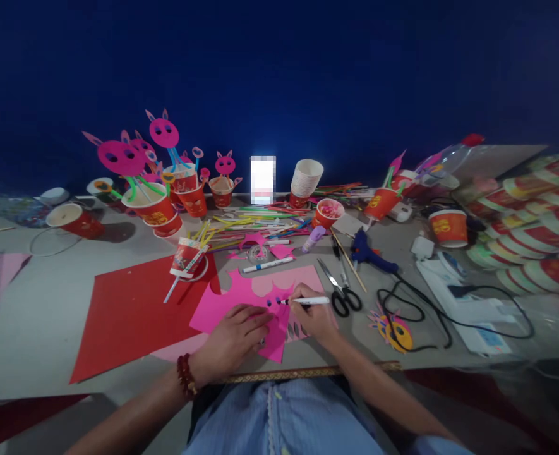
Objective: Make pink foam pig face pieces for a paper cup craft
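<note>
My right hand (311,314) grips a white marker (314,301), its dark tip at a sheet of hot pink paper (213,308) with scalloped cut-outs. Small dark blue marks (273,302) show on the paper beside the tip. Fingers stretched out, my left hand (235,335) lies flat on the same sheet. Under it are light pink paper (302,278) with narrow slits cut in it and a large red sheet (132,309). Another marker (267,265) rests just beyond the pink paper.
Scissors (340,287), a blue glue gun (371,253) and a white power strip (463,309) lie to the right. Behind are colourful pipe cleaners (264,218), stacked paper cups (306,177) and red cups with pink animal faces (120,158). A yellow paper face (395,332) is near the front edge.
</note>
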`<state>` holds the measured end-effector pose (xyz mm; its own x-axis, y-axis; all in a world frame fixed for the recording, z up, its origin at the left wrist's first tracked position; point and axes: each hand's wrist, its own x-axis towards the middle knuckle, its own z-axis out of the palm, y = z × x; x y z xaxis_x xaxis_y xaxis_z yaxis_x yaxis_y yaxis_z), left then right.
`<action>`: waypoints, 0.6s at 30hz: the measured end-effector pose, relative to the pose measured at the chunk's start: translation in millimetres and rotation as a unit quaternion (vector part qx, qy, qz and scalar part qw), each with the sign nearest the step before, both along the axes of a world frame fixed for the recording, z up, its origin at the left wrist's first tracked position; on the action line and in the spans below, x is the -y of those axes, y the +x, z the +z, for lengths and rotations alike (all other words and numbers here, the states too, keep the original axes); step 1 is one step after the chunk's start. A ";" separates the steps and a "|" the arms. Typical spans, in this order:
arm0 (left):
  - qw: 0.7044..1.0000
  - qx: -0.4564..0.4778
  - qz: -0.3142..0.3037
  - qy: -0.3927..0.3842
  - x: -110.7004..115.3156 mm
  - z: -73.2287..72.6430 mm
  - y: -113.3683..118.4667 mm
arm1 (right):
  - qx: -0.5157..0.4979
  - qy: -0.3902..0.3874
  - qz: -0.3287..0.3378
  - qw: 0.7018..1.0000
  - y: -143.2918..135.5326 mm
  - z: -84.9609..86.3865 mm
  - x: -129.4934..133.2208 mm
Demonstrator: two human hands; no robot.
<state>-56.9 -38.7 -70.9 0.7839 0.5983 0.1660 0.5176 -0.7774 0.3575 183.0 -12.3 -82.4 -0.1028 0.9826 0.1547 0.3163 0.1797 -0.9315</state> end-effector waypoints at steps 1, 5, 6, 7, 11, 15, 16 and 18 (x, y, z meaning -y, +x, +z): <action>1.000 0.002 0.000 0.002 0.0 -0.2 0.1 | -0.005 0.000 -0.004 1.000 0.0 -0.4 0.1; 1.000 0.015 0.004 0.005 0.2 -1.3 0.9 | -0.036 -0.004 -0.034 0.999 -0.1 -3.2 1.7; 1.000 0.018 0.004 0.006 0.3 -1.4 1.1 | -0.045 -0.007 -0.040 0.998 -0.2 -3.8 2.1; 1.000 0.021 0.004 0.007 0.3 -1.2 1.2 | -0.054 -0.011 -0.046 0.997 -0.2 -4.3 2.4; 1.000 0.025 0.006 0.018 0.8 0.3 2.0 | -0.083 -0.018 -0.059 0.995 -0.4 -2.8 2.0; 0.999 0.023 0.009 0.021 2.0 1.7 2.8 | -0.103 -0.019 -0.063 0.993 -0.9 -1.1 0.7; 1.000 0.022 0.009 0.020 2.2 2.1 2.8 | -0.107 -0.015 -0.065 0.992 -0.9 -1.5 0.3; 1.000 0.022 0.007 0.016 2.4 3.1 2.3 | -0.118 -0.004 -0.074 0.990 -0.7 -2.7 -0.4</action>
<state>-54.6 -41.1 -67.8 0.7674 0.6026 0.2191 0.5124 -0.7818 0.3554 182.3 -11.9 -85.1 0.0812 0.9856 0.1484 0.1121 0.1389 -0.9839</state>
